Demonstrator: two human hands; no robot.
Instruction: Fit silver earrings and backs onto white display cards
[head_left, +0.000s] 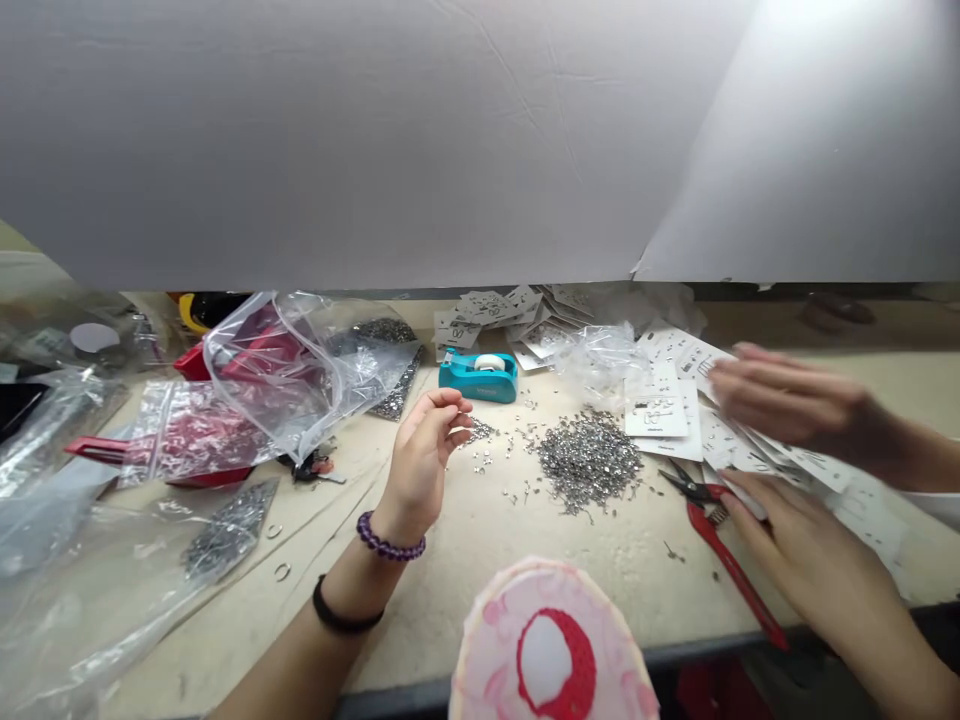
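My left hand [424,450], with a purple bead bracelet and a black band at the wrist, is raised over the table. Its thumb and index finger are pinched together; what is between them, if anything, is too small to make out. A heap of small silver metal pieces [589,458] lies to its right. My right hand [806,550] is low over the white printed cards [664,408], beside red-handled cutters [727,555]. A pale thing shows by its thumb, but the fingers are partly hidden, so I cannot tell whether it grips anything.
Another person's hand [795,395] is blurred above the cards at right. A teal tape dispenser [480,376] stands behind the heap. Clear plastic bags [300,370] crowd the left, with two small rings [282,571] nearby. A pink round thing [495,620] covers the front edge.
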